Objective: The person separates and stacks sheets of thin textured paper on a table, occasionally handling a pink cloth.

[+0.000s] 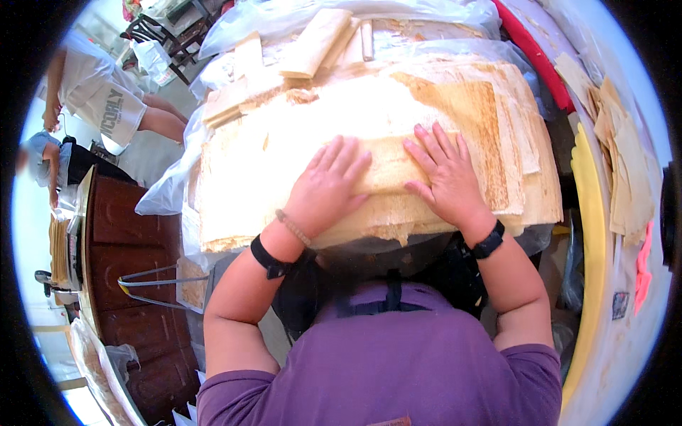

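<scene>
A folded pale-yellow sheet, thin and wrinkled, lies across a wide stack of similar sheets. My left hand rests palm down at its left end, fingers outstretched and a little blurred. At the right end, my right hand lies flat with its fingers spread and thumb toward the fold. Neither hand is closed round anything. Toward the right, a browner, spotted sheet shows on the stack. Glare washes out much of the middle, and the exact material cannot be told.
Folded sheet bundles lie at the stack's far side. Clear plastic hangs over its left edge. A brown wooden cabinet stands left, with two people beyond. Yellow padding and loose sheet pieces are at right.
</scene>
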`<action>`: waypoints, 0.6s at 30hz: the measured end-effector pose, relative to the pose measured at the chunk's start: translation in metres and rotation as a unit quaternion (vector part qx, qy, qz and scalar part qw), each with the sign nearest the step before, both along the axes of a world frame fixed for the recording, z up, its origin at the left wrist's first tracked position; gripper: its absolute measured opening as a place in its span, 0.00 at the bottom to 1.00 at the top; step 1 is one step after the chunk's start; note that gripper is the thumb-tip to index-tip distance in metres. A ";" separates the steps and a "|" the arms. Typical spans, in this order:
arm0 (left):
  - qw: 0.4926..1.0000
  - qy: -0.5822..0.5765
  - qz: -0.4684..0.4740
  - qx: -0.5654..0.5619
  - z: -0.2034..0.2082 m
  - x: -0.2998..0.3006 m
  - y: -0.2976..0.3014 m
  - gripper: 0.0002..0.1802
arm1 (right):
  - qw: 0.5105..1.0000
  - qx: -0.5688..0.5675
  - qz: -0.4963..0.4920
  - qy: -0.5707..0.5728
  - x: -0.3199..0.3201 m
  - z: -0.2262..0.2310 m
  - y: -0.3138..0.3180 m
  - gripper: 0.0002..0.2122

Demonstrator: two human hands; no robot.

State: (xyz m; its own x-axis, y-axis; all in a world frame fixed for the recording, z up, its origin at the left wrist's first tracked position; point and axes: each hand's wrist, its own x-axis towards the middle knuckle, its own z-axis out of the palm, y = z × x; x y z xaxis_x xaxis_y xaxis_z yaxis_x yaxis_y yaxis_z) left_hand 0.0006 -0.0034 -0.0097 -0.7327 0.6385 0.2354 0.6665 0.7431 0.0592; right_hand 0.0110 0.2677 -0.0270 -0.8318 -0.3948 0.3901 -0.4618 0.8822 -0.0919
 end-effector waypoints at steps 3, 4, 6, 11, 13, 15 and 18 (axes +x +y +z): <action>0.997 0.063 -0.016 -0.049 0.005 -0.007 -0.006 0.32 | 0.979 -0.172 0.031 -0.108 -0.008 0.008 0.015 0.25; 0.993 0.099 -0.035 -0.051 0.005 -0.011 -0.008 0.31 | 0.979 -0.173 0.034 -0.106 -0.009 0.005 0.026 0.25; 0.998 0.056 -0.002 -0.022 0.032 -0.029 -0.015 0.31 | 0.873 -0.484 -0.013 -0.064 -0.010 -0.008 0.050 0.21; 0.959 0.208 0.190 0.022 0.089 -0.128 -0.036 0.32 | 0.960 -0.272 -0.067 -0.025 0.001 -0.013 0.058 0.20; 0.935 0.217 0.281 0.009 0.093 -0.176 -0.034 0.30 | 0.983 -0.161 -0.093 0.003 -0.002 -0.005 0.048 0.21; 0.934 0.206 0.293 -0.015 0.060 -0.232 -0.044 0.28 | 0.982 -0.164 -0.097 -0.002 0.000 -0.004 0.045 0.22; 0.960 0.032 0.272 -0.060 0.003 -0.280 -0.042 0.26 | 0.984 -0.159 -0.083 0.008 -0.004 -0.007 0.041 0.21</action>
